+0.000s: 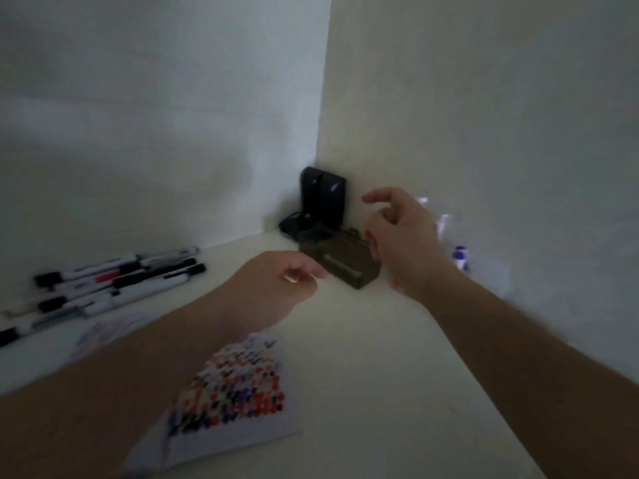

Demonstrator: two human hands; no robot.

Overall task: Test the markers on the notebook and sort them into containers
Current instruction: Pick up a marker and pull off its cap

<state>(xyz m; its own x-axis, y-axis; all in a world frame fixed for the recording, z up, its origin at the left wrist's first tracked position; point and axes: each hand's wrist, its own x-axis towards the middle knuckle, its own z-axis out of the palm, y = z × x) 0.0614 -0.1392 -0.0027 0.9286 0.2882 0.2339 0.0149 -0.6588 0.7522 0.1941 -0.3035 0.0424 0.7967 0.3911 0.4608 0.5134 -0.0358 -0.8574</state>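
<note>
Right hand (397, 242) is raised above the desk (363, 357), fingers loosely spread and part curled, nothing held as far as the blur shows; it hangs just right of the dark box (340, 262) in the corner. Left hand (276, 283) sits just left of that box, fingers curled in toward the palm; a small pale spot shows at the fingertips, cannot tell if it pinches something. Both hands flank the box, so my guess is it is one sorting container and a marker is being dropped or just let go there, judgement only

Behind the box a black stand-like device (321, 198) is upright against the wall corner. Right of the box, past the right hand, a clear container (449, 236) is smeared by blur, with a blue-tipped thing (460, 254) at it, likely a sorted marker. Well left of the box lies the row of markers (103, 285), side by side, caps dark, one with red, still to test. Nearer the person than the box, the notebook (238, 392) lies open, page full of red, blue and black test marks, left forearm crossing its corner

Nothing blocks the reach to the markers; the left arm covers part of the notebook
</note>
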